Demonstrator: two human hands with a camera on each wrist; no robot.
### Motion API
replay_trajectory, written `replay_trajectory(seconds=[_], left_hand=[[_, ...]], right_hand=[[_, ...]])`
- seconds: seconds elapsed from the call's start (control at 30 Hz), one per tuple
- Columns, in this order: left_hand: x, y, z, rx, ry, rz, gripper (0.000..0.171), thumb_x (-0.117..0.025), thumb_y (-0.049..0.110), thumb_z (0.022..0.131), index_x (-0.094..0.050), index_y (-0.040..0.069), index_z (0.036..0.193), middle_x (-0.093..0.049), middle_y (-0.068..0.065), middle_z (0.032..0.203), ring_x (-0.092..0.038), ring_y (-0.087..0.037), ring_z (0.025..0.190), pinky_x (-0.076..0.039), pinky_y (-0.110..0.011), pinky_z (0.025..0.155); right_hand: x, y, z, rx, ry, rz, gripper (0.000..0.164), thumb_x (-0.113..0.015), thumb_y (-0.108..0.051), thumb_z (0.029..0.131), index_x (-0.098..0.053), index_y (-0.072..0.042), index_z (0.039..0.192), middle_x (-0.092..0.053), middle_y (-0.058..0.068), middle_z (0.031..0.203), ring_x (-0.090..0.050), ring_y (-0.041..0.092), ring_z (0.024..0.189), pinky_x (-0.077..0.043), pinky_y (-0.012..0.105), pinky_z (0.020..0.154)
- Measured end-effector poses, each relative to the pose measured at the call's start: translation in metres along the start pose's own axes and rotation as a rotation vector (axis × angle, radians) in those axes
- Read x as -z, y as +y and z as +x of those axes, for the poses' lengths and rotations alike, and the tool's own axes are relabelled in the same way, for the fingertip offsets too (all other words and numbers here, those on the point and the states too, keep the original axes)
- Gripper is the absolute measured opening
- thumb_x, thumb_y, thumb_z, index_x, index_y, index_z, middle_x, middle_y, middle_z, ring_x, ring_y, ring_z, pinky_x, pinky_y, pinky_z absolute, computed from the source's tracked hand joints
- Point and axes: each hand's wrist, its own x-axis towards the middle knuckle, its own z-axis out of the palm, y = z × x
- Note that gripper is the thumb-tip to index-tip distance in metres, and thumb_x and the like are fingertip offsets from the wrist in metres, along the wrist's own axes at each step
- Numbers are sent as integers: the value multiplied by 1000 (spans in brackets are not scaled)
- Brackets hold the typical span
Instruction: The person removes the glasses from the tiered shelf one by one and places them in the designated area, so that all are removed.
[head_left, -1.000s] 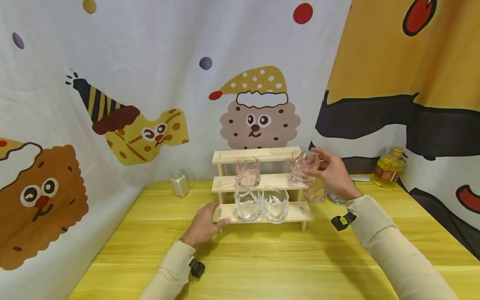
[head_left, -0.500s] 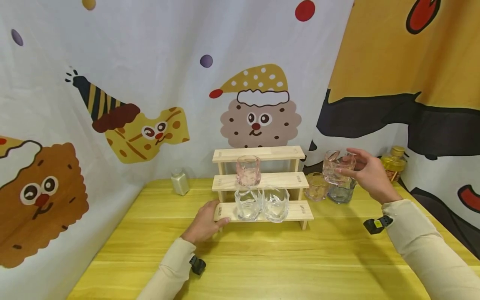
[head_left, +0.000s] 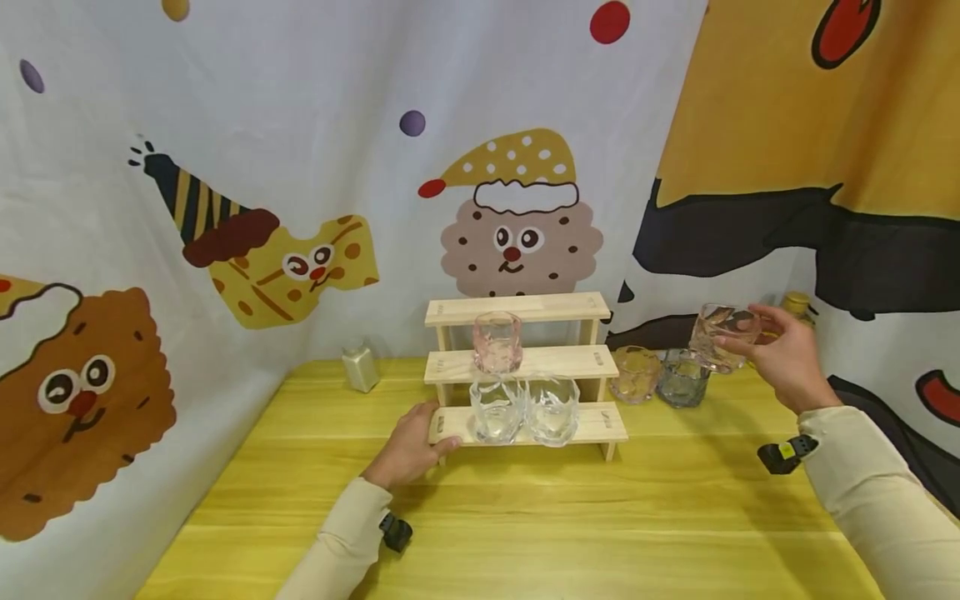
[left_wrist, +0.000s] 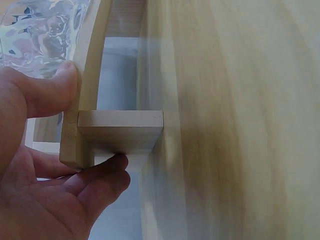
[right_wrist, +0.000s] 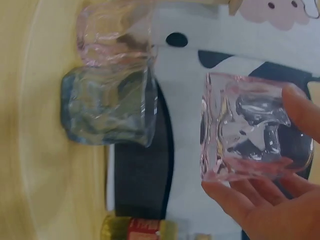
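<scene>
My right hand holds a pink glass in the air, thumb on one side and fingers on the other, as the right wrist view shows this pink glass close up. Below and left of it stand a blue-grey glass and a pinkish glass on the table. My left hand grips the left end of the lowest step of a three-tier wooden rack; the left wrist view has the thumb on top and fingers underneath. Two clear glasses stand on that step, another pink glass on the middle one.
A small square jar with pale contents stands at the back left of the yellow wooden table. An oil bottle is partly hidden behind my right hand. A cartoon-printed curtain hangs behind.
My right hand has carried the pink glass from the right end of the rack's middle step out to the right, past the two glasses on the table. My left hand stays on the rack.
</scene>
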Motion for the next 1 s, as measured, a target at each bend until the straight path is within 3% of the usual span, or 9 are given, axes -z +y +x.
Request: replay_trajectory(seconds=[0.17,0.27,0.43,0.57,0.67,0.77,0.87,0.93,1.0], left_hand=[[1,-1,-1,-2,-16,-10,68,-73,26,93,-44,-11,142,-55,-27,136,-60,-29,108,-51,-45,90],[1,0,0,-1,-21,-16,67,-72,24,94,-42,-11,143,-54,-27,136,-60,-29,107,-52,-45,90],[2,2,0,11,-15,-18,66,-72,22,94,-43,-11,142,-57,-25,131,-59,-25,100,-52,-43,86],[2,1,1,20,-18,-22,66,-72,24,94,-43,-9,143,-56,-24,132,-59,-23,98,-52,-41,83],[2,-1,-1,20,-25,-25,66,-72,25,94,-43,-9,143,-57,-23,131,-58,-22,94,-52,-38,79],[3,0,1,5,-25,-13,64,-72,25,94,-45,-9,141,-57,-22,129,-57,-20,92,-50,-34,76],[3,0,1,-5,-19,-12,63,-73,23,93,-46,-10,139,-58,-23,126,-56,-20,91,-50,-34,75],[3,1,0,5,-16,-12,63,-73,24,93,-46,-9,139,-58,-22,126,-56,-20,93,-50,-35,78],[4,1,0,1,-11,-13,63,-73,23,93,-46,-10,139,-58,-22,125,-57,-20,93,-50,-37,79]], right_hand=[[3,13,1,-161,75,30,88,-71,-44,92,-26,-8,159,-43,-17,107,-42,4,92,-46,14,65],[5,19,4,-256,120,25,88,-70,-43,92,-25,-10,159,-41,-10,110,-41,12,95,-46,18,64],[3,38,10,-323,161,-8,88,-71,-38,92,-25,-7,159,-44,5,118,-42,24,102,-43,25,68],[0,51,10,-382,188,13,87,-71,-38,91,-25,-7,158,-44,14,125,-39,35,122,-42,34,77],[-3,57,8,-436,188,53,87,-71,-37,91,-25,-7,159,-42,18,128,-25,41,140,-42,45,87],[-6,66,6,-456,171,80,88,-71,-36,91,-23,-5,159,-40,25,134,-13,45,148,-36,58,106],[-12,73,3,-449,150,75,90,-72,-34,91,-21,-2,158,-35,29,145,-15,49,147,-28,64,115],[-16,76,3,-447,151,66,90,-73,-33,90,-22,-1,158,-37,30,145,-25,48,142,-35,61,109],[-21,78,5,-448,157,61,91,-75,-32,88,-23,-1,157,-41,27,139,-36,44,132,-46,52,93]])
